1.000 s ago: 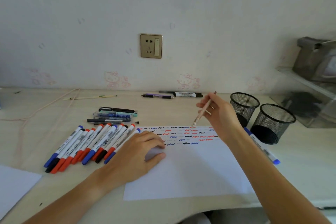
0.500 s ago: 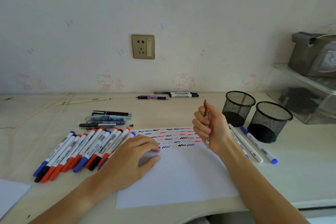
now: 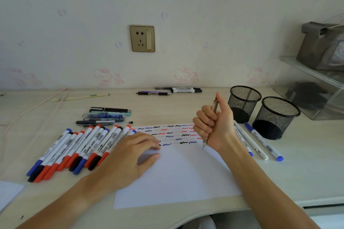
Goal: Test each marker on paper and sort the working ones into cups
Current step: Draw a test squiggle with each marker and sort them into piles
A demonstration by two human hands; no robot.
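Note:
My right hand (image 3: 214, 126) grips a thin brownish pen (image 3: 214, 105) in a fist, thumb on its top end, tip pointing down just above the white paper (image 3: 176, 176). The paper carries rows of black, red and blue squiggles (image 3: 171, 134) along its far edge. My left hand (image 3: 128, 156) rests flat on the paper's left side. Several capped red, blue and black markers (image 3: 78, 150) lie in a row left of the paper. Two black mesh cups (image 3: 243, 104) (image 3: 277, 117) stand at the right. Three white markers (image 3: 260, 139) lie beside them.
A small pile of pens (image 3: 104, 116) lies behind the marker row. Two more pens (image 3: 186, 90) and a pencil (image 3: 80, 97) lie near the wall. A clear plastic shelf (image 3: 312, 87) stands far right. Another sheet's corner (image 3: 7, 191) shows bottom left.
My right hand turned the pen from a slanted writing hold over the squiggles to an upright fist grip with the thumb on top, and drew it back toward me. The left hand stayed put.

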